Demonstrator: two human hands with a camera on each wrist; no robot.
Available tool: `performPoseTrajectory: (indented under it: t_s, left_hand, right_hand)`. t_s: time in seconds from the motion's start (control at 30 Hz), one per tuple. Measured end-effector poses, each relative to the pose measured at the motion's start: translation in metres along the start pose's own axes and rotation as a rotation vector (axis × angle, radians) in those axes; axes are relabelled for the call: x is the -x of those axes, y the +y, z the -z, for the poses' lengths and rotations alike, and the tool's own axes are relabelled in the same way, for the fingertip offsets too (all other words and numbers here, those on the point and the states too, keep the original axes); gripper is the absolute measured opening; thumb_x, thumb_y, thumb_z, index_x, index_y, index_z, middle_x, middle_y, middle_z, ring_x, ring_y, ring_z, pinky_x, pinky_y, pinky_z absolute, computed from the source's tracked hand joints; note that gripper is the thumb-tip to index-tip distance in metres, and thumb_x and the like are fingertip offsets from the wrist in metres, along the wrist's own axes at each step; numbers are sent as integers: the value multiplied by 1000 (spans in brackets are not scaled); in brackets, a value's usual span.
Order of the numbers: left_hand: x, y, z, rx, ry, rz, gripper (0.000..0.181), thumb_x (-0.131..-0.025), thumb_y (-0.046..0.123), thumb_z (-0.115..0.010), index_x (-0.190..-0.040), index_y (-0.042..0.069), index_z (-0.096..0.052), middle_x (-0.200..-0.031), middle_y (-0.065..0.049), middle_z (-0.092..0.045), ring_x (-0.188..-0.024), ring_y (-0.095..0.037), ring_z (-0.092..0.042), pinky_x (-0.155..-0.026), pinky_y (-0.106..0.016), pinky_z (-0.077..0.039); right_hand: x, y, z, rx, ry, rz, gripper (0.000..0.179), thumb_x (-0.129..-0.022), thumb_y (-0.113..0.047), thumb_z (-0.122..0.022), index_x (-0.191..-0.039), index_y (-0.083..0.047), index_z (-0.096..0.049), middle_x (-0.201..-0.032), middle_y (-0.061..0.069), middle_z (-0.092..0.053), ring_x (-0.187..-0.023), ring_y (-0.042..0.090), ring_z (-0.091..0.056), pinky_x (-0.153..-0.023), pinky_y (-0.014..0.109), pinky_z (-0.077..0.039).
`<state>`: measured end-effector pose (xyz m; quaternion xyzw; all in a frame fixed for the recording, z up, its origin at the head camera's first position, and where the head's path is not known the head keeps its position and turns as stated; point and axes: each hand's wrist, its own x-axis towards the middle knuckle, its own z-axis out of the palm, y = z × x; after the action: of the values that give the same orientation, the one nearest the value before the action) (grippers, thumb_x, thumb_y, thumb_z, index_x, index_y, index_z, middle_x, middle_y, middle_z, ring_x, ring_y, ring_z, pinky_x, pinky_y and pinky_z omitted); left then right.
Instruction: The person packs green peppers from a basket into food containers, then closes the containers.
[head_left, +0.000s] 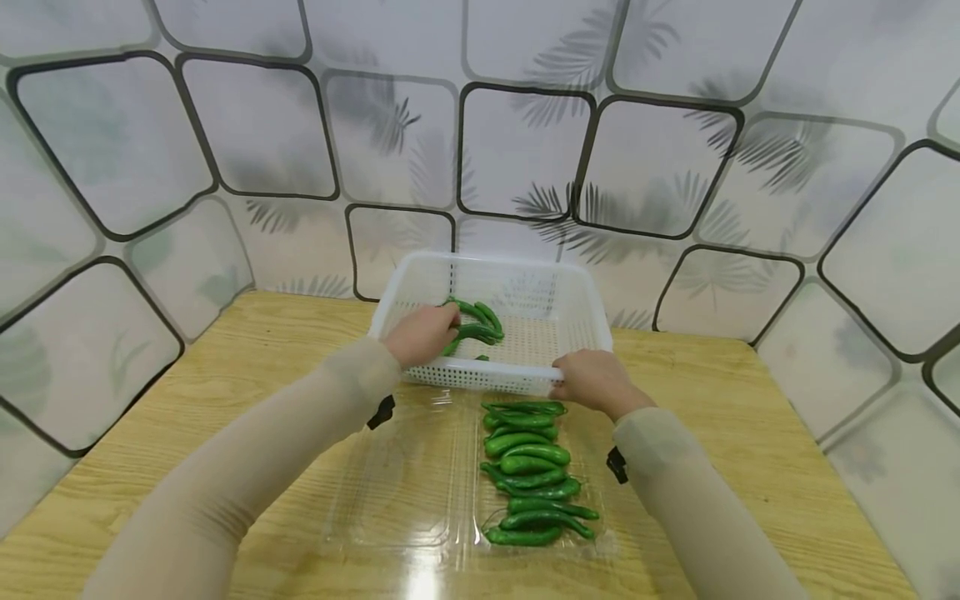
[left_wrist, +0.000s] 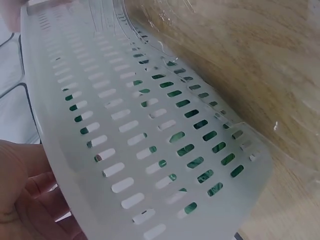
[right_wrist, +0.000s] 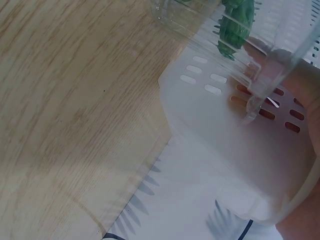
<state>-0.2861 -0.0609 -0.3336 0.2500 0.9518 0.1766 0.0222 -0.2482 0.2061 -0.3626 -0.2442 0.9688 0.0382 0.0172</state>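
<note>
A white perforated plastic basket (head_left: pixel 570 325) stands at the back of the table with several green chili peppers (head_left: pixel 491 317) on its left side. My left hand (head_left: pixel 426 333) reaches over the front wall, its fingertips right at those peppers. In the left wrist view, the basket wall (left_wrist: pixel 120 150) hides its fingertips, so I cannot tell whether they pinch a pepper. My right hand (head_left: pixel 596 382) grips the basket's front right corner. In front of the basket lies an opened clear plastic box (head_left: pixel 450 517), with a column of green chili peppers (head_left: pixel 536 458) in its right half.
The wooden table (head_left: pixel 247 400) extends to both sides of the box and basket. A patterned wall covering (head_left: pixel 397 142) rises close behind the basket and along both sides. The box's left half (head_left: pixel 397 475) lies flat beside the pepper-filled half.
</note>
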Motion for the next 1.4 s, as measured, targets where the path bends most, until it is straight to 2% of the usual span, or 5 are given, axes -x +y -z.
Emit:
performPoseTrajectory:
  t_s: [0.3, 0.47, 0.7, 0.97, 1.4]
  left_hand:
    - [5, 5, -1, 16, 6, -37, 12, -97, 12, -51, -105, 5, -55, -90, -6, -61, -74, -16, -57, -69, -32, -47]
    - [8, 8, -1, 26, 11, -51, 13, -98, 13, -49, -105, 5, -55, -89, -6, -60, -70, -15, -54, -67, -32, -46]
    - [12, 12, -1, 30, 34, -66, 15, -98, 14, -49, -109, 5, -55, -94, -6, -62, -72, -14, -55, -67, -32, -46]
    - [18, 22, 1, 18, 57, -78, 18, -98, 15, -50, -112, 7, -55, -101, -6, -63, -82, -15, -59, -72, -32, -48]
    - [21, 29, -7, -20, 135, -170, 16, -96, 15, -53, -109, 7, -57, -96, -4, -63, -83, -15, -58, -70, -31, -47]
  right_hand:
    - [-1, 1, 1, -4, -11, -5, 20, -80, -36, -73, -80, -18, -64, -69, -6, -61, -55, 11, -50, -50, 31, -40]
    - [-1, 1, 0, 1, -20, -6, 21, -80, -36, -72, -79, -18, -63, -69, -5, -60, -56, 12, -51, -51, 32, -40]
    - [-2, 2, 0, 11, -13, 3, 21, -80, -36, -72, -77, -18, -62, -69, -5, -60, -56, 12, -51, -51, 32, -41]
    - [-2, 3, 1, 10, -12, 6, 20, -80, -35, -72, -77, -18, -62, -69, -6, -60, -55, 11, -50, -50, 31, -40]
    - [-2, 2, 1, 1, -21, 4, 20, -79, -36, -73, -78, -18, -63, -69, -6, -60, -56, 11, -51, -51, 31, -40]
